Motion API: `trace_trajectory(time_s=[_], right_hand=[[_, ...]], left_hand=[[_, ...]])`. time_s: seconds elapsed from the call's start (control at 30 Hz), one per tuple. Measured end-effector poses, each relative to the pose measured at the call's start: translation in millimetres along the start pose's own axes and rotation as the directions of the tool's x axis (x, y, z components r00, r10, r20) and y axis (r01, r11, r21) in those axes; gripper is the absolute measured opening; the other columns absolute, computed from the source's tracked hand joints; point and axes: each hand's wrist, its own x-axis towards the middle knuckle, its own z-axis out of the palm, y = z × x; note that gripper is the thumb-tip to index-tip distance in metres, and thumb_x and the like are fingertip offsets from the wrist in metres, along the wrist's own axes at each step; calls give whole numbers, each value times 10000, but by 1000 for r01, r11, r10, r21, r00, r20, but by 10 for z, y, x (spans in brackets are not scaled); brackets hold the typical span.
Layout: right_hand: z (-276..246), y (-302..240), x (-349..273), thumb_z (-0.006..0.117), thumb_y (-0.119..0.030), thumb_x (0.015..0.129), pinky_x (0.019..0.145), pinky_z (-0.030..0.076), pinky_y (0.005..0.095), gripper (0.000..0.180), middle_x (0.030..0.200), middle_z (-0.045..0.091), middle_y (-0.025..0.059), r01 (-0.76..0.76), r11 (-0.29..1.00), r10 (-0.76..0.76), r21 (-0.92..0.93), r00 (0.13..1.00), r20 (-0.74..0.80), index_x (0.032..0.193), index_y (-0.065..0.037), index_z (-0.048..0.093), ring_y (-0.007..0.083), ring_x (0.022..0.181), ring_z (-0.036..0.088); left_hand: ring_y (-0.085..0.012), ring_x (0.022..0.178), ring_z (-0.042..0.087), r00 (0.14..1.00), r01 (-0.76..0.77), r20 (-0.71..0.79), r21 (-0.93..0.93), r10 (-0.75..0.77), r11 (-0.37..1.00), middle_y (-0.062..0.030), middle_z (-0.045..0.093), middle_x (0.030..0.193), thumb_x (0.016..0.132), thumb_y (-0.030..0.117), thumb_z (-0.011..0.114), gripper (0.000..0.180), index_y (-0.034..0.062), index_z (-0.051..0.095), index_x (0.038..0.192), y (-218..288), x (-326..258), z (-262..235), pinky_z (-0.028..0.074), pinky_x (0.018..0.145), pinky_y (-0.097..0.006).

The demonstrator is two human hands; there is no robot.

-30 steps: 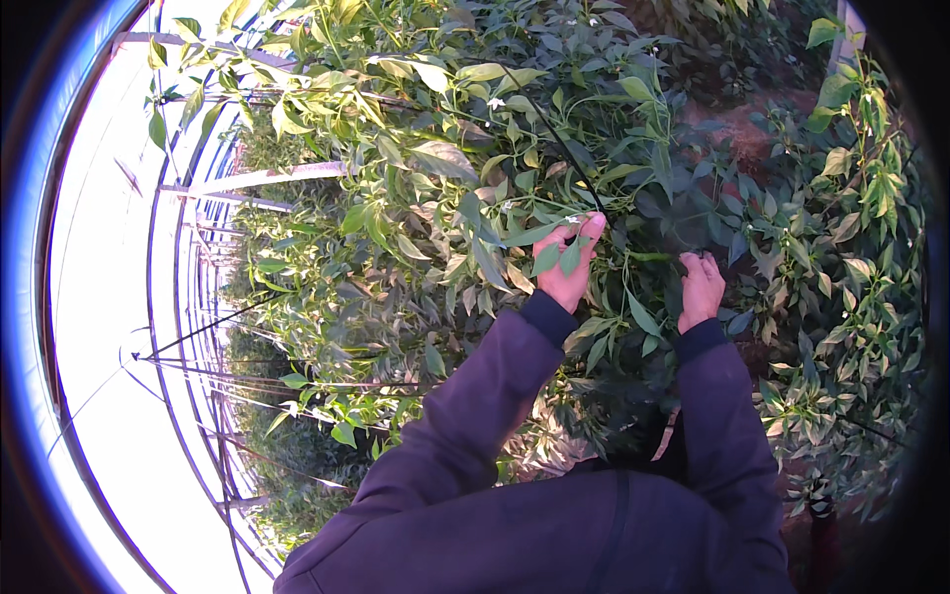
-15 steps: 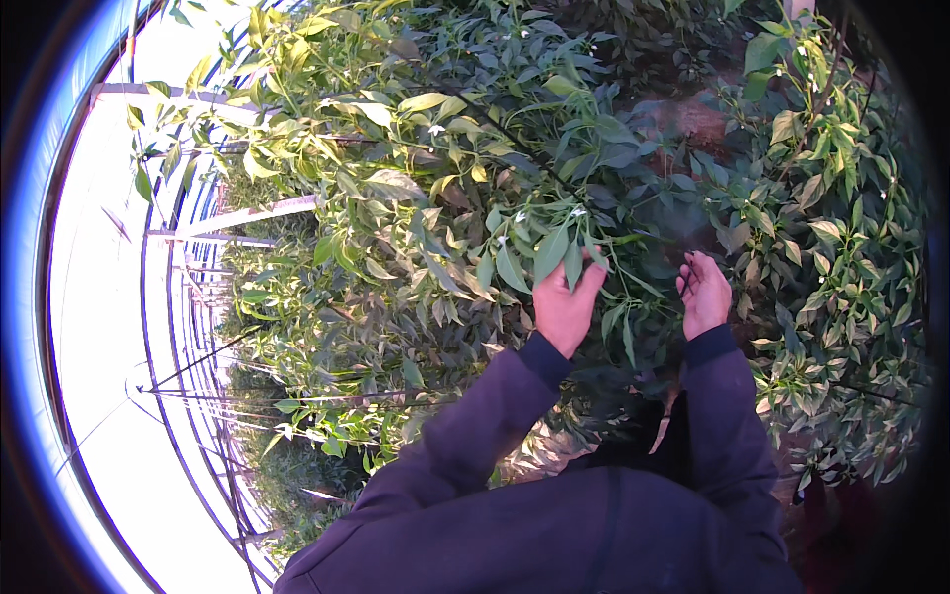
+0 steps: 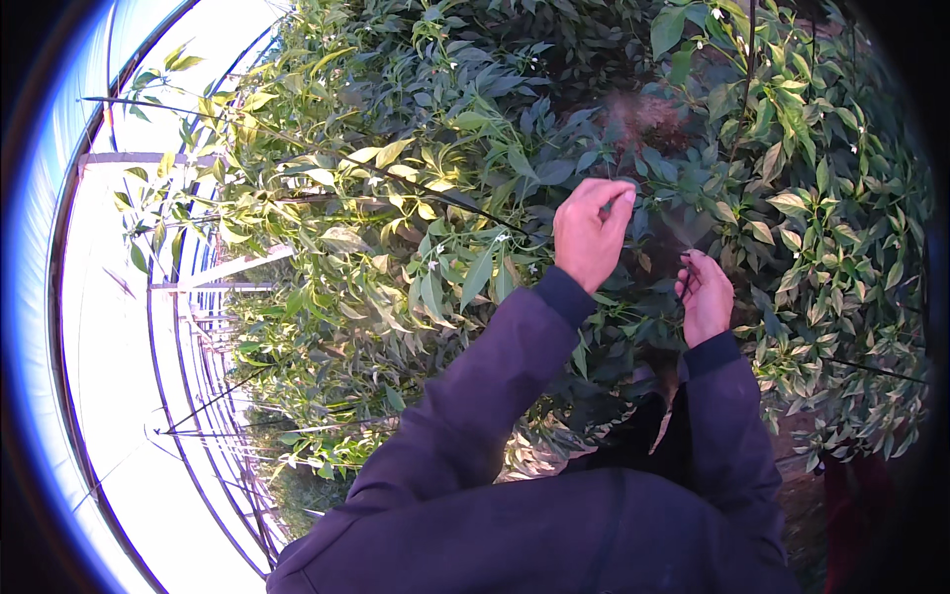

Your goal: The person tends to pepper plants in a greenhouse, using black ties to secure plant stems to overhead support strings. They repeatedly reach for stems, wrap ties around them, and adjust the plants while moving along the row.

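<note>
My left hand is raised over the foliage, thumb and forefinger pinched together at the top. Whatever may be between those fingertips is too small to make out. To its right and a little nearer to me, my right hand has its fingers curled around a thin dark object, whose kind I cannot tell. Left of my left hand is a leafy plant top with small white flowers, looking like a pepper plant. Neither hand touches that flowering top.
Dense pepper-like plants stand on the right, with more on the left. A dark line crosses the left foliage at a slant. Reddish bare soil shows between the rows. Bright plastic sheeting on a curved frame rises at the left.
My left hand has let go of the flowering plant top and moved up and to the right, into a pinch. The right hand stays nearly where it was. The view has shifted slightly.
</note>
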Motion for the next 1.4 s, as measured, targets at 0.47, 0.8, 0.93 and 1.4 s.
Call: trace_trajectory(time_s=[0.47,0.8,0.93,1.4], right_hand=[[-309,151,-150,642,-175,997,697,510,241,153,997,709,1,-68,997,72,-47,993,89,1093,-67,694,74,788,619],[-257,81,-67,711,-168,954,659,499,218,147,974,722,-5,-65,997,67,-29,993,96,1058,-65,724,49,752,608],[-148,62,-12,700,-191,967,672,495,226,161,997,717,-5,-71,994,80,-79,990,119,1085,-81,704,59,772,610],[295,2,410,708,-196,954,617,466,206,104,900,701,-52,5,954,37,-301,990,135,989,-102,735,22,695,569]], left_hand=[[-361,899,746,809,-359,522,802,-269,478,-160,761,951,855,188,684,178,173,796,994,-930,477,772,588,783,-488],[-76,548,589,899,356,169,259,-405,898,-32,685,687,930,116,749,140,-7,795,980,-881,587,-426,463,522,-269],[-72,521,561,917,385,43,158,-396,909,-7,672,682,929,133,767,160,-23,788,960,-936,395,-656,434,495,-241],[-40,480,527,887,459,-15,-59,-461,886,0,647,627,927,90,748,100,11,782,978,-810,176,-908,371,430,-216]])
